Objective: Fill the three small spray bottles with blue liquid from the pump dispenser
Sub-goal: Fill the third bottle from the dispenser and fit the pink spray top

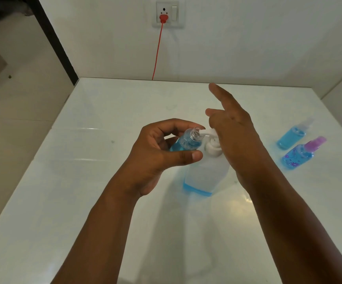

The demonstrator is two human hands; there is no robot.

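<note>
Three small spray bottles and one pump dispenser [206,171] are in view on a white surface [96,181]. One uncapped bottle [186,141], partly filled with blue liquid, sits tilted at the centre of the frame in the left hand [162,152], whose fingers and thumb curl around it; its open neck meets the dispenser's white spout. The right hand [233,130] rests on the pump head with its fingers spread loosely, the index finger pointing up and away. The dispenser is nearly clear, with only a thin blue layer at its base. At the right of the frame lie two capped bottles, both blue inside: a clear-capped bottle [292,137] and a purple-capped bottle [301,154] with flower prints.
</note>
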